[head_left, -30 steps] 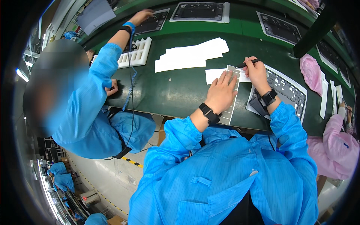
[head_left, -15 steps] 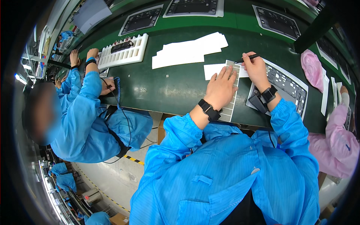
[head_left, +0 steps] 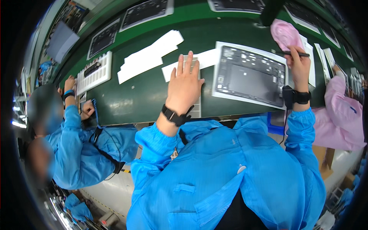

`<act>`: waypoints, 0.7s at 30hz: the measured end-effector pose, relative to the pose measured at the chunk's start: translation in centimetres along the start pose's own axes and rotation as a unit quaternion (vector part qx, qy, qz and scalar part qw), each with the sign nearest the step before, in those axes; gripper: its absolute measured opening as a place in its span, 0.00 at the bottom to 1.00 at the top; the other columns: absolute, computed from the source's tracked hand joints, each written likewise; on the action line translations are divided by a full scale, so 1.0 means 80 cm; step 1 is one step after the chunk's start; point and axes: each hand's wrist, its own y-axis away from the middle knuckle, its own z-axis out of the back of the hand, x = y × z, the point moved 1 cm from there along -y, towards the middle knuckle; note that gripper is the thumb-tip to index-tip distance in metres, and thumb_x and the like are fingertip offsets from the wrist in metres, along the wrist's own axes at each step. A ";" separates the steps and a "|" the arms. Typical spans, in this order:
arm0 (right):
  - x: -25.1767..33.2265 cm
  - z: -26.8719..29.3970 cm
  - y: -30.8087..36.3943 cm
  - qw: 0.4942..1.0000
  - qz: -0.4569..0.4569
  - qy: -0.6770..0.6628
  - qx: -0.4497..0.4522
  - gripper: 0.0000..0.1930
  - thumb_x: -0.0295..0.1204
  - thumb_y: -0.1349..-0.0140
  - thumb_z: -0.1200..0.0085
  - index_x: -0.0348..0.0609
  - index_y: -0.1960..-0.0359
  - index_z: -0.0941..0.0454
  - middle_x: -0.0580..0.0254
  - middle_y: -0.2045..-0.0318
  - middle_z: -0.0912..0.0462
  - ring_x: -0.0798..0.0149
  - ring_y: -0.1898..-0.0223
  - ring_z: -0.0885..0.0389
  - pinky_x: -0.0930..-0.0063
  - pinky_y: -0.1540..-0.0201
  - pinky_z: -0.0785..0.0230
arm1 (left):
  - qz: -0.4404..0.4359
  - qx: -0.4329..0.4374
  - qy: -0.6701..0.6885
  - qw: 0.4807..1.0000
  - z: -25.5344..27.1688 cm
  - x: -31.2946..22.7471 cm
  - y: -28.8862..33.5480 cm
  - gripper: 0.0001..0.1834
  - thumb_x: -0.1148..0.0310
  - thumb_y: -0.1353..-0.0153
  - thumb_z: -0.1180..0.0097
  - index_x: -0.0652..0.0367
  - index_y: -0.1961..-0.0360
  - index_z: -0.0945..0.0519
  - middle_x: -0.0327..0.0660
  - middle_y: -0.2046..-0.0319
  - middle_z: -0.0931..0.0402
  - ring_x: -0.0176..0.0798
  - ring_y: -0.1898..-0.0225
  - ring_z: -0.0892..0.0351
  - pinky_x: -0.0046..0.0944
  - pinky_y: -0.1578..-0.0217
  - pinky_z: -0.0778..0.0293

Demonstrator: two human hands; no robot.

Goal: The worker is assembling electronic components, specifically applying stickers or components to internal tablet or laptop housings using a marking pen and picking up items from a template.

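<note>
My left hand (head_left: 186, 84) lies flat with fingers spread on a long pale strip sheet (head_left: 196, 109) marked off in cells. A white paper piece (head_left: 209, 58) passes under the strip's far end. Between my hands is a dark flat device panel (head_left: 253, 82), dotted with small pale patches, on a white sheet (head_left: 226, 95). My right hand (head_left: 299, 69) is raised by the panel's right side, fingers closed on a slim black pen-like tool (head_left: 301, 54). The tool's tip points left over the panel's far right corner. Black bands circle both my wrists.
White paper sheets (head_left: 149, 55) overlap left of centre. A white slotted tray (head_left: 96, 74) stands near a blue-sleeved co-worker (head_left: 92, 153). Pink cloth (head_left: 285, 34) lies at the far right, near a green post (head_left: 272, 13). More panels (head_left: 147, 13) line the back; a pink-sleeved person (head_left: 341, 119) is at right.
My right hand has moved from the strip's far end to beyond the panel's right side, still holding the tool. My left hand stays flat on the strip. The whole view has shifted.
</note>
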 end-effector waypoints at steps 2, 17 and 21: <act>-0.031 0.089 0.009 0.998 -0.051 0.019 -0.031 0.10 0.31 0.33 0.48 0.36 0.60 0.21 0.66 0.79 0.22 0.80 0.82 0.32 0.87 0.81 0.45 | -0.019 -0.004 0.017 1.000 0.032 -0.051 -0.026 0.21 0.64 0.40 0.44 0.67 0.49 0.26 0.56 0.38 0.36 0.60 0.35 0.40 0.51 0.40 0.36; -0.054 0.109 0.042 0.991 -0.108 0.052 0.064 0.08 0.30 0.34 0.50 0.37 0.62 0.22 0.68 0.80 0.23 0.80 0.82 0.32 0.84 0.79 0.41 | -0.157 0.063 0.121 0.978 -0.071 -0.271 -0.126 0.17 0.64 0.46 0.39 0.64 0.60 0.25 0.49 0.60 0.29 0.51 0.54 0.25 0.47 0.58 0.24; -0.050 0.107 0.044 0.987 -0.086 0.107 0.079 0.09 0.29 0.34 0.50 0.37 0.64 0.21 0.67 0.81 0.22 0.79 0.81 0.29 0.84 0.78 0.39 | -0.161 0.064 0.104 0.979 -0.069 -0.272 -0.129 0.18 0.64 0.47 0.38 0.64 0.58 0.26 0.49 0.60 0.29 0.51 0.54 0.25 0.47 0.58 0.24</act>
